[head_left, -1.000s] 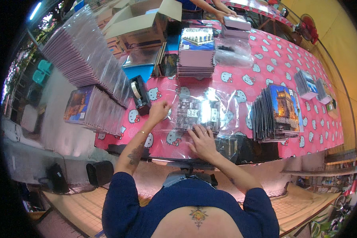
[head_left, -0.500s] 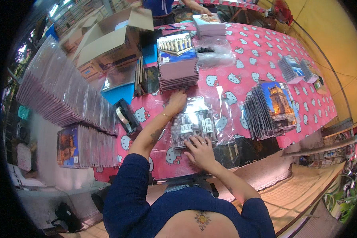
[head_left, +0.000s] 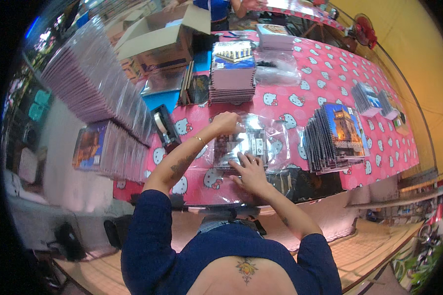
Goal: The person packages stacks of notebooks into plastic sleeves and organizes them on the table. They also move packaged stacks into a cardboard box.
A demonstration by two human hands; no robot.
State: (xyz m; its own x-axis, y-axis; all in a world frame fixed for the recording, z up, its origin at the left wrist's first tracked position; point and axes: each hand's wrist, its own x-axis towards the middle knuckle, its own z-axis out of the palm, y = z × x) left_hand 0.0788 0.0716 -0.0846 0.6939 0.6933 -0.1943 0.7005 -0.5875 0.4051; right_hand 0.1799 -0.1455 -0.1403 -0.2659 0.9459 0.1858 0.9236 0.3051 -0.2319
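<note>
A spiral-bound notebook (head_left: 230, 147) with a dark, greyish picture cover lies before me inside a clear plastic bag (head_left: 279, 130). My right hand (head_left: 251, 172) rests on the notebook's near right part, fingers spread and flat. At the far left edge of the bag, my left hand (head_left: 225, 123) is closed, its fingers curled on the plastic; the fingertips are partly hidden. Just beyond it rises a stack of spiral notebooks (head_left: 233, 78). To the right, a leaning row of notebooks (head_left: 347, 130) shows a tower on its front cover.
A tape dispenser (head_left: 166, 129) stands left of my left forearm. Tall piles of plastic-wrapped notebooks (head_left: 98, 78) fill the left side. An open cardboard box (head_left: 165, 46) sits at the far left. Another person (head_left: 216, 10) stands across the pink patterned table (head_left: 325, 59).
My left hand has gone from lying stretched by the notebook stack to a closed grip at the bag's far edge. The right hand stays on the notebook. The view has shifted slightly.
</note>
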